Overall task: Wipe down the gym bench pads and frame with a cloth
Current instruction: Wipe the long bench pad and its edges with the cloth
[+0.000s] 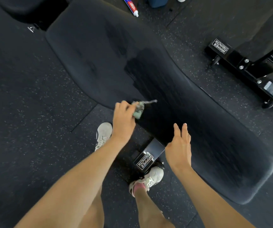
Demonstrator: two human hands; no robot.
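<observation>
Left hand (123, 120): fingers curled round a bunched pale-green cloth (138, 111), at the near edge of the bench pad (206, 129). Right hand (180, 145): fingers straight, holding nothing, over the pad edge. Cloth: probably light, soft and limp; best kept wadded in the palm.

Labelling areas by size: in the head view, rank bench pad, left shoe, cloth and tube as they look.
1. bench pad
2. left shoe
3. tube and cloth: alike, both partly hidden, so unranked.
</observation>
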